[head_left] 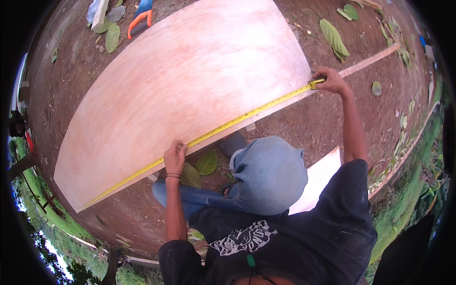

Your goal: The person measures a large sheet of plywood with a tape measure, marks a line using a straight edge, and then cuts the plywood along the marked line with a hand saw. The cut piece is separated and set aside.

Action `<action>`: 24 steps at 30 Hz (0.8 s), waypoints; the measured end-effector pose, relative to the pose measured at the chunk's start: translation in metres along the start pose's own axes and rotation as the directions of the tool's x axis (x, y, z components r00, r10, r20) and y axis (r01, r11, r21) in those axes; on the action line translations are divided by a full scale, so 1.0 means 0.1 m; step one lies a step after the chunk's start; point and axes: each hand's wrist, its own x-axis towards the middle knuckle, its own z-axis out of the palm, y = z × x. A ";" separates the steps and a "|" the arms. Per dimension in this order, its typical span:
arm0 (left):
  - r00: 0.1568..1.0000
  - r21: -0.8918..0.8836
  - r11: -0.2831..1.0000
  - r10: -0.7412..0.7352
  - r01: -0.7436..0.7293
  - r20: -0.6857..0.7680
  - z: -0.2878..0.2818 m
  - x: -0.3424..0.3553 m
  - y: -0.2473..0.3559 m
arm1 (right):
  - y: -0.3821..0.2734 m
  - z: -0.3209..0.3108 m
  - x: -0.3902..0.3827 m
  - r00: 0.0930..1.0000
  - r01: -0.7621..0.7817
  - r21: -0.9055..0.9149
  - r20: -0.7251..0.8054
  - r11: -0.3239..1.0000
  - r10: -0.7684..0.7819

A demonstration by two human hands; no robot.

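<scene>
A large sheet of plywood (185, 80) lies in front of me on the ground. Along its near edge stretches a yellow tape measure (237, 119), its blade running from the sheet's left corner to its right one. The black and yellow tape case sits in my right hand (331, 81), fingers closed round it at the right corner. My left hand (175, 156) pinches the blade against the near edge, left of the middle. A long wooden strip (368, 61) sticks out past the right corner, in line with that edge.
A handsaw (140, 21) with an orange and black handle lies beyond the sheet at the far left, near a pale wood piece (99, 14). Large green leaves (334, 38) are scattered over the brown soil. Behind my right side lies a white board (316, 180).
</scene>
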 end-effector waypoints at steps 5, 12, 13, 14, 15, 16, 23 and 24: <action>1.000 -0.008 1.000 -0.011 0.011 0.003 -0.02 -0.02 -0.06 | -0.02 0.07 -0.02 0.984 0.149 -0.115 -0.079 0.982 -0.159; 0.999 0.006 1.000 -0.003 0.003 -0.034 0.04 -0.04 -0.09 | 0.04 0.01 -0.10 0.978 0.086 -0.297 -0.158 0.951 -0.138; 0.998 -0.003 1.000 0.003 -0.003 -0.055 0.05 -0.06 -0.09 | 0.01 0.01 -0.08 0.974 0.082 -0.289 -0.178 0.954 -0.138; 0.999 0.004 1.000 -0.010 0.010 -0.046 0.04 -0.07 -0.07 | 0.00 0.05 -0.10 0.974 0.068 -0.279 -0.191 0.958 -0.125; 0.999 0.011 1.000 -0.022 0.022 -0.037 0.02 -0.05 -0.06 | -0.01 0.06 -0.09 0.973 0.054 -0.268 -0.204 0.962 -0.111; 0.999 0.017 0.999 -0.033 0.034 -0.023 0.01 -0.05 -0.07 | -0.02 0.08 -0.08 0.974 0.050 -0.301 -0.195 0.952 -0.113; 0.998 0.014 0.998 -0.058 0.059 -0.035 0.02 -0.07 -0.11 | 0.07 0.06 -0.09 0.964 0.036 -0.378 -0.231 0.925 -0.131; 0.998 0.003 0.999 -0.044 0.044 -0.043 0.02 -0.06 -0.11 | 0.10 0.05 -0.09 0.969 0.013 -0.376 -0.223 0.927 -0.104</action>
